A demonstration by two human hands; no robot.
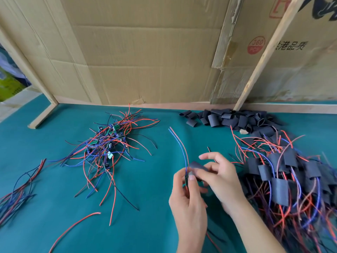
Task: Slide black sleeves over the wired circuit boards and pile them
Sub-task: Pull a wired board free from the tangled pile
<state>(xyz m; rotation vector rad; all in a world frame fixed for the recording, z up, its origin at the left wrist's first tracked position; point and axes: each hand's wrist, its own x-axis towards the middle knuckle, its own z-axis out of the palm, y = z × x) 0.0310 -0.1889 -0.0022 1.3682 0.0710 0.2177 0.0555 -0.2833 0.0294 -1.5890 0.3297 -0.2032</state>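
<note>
**Sleeving in progress: one board in hand**

Left hand (187, 194) pinches a wired board; right hand (218, 178) grips a black sleeve (197, 166) at its end. Right: large sleeved pile (291, 181). Left: bare boards (107, 141) remaining. Rear of table (54, 179): loose sleeves (228, 119). Judged over halfway.

Two bare forearms enter from the lower right of the frame; left hand (188, 199) and right hand (221, 177) wear nothing.
</note>
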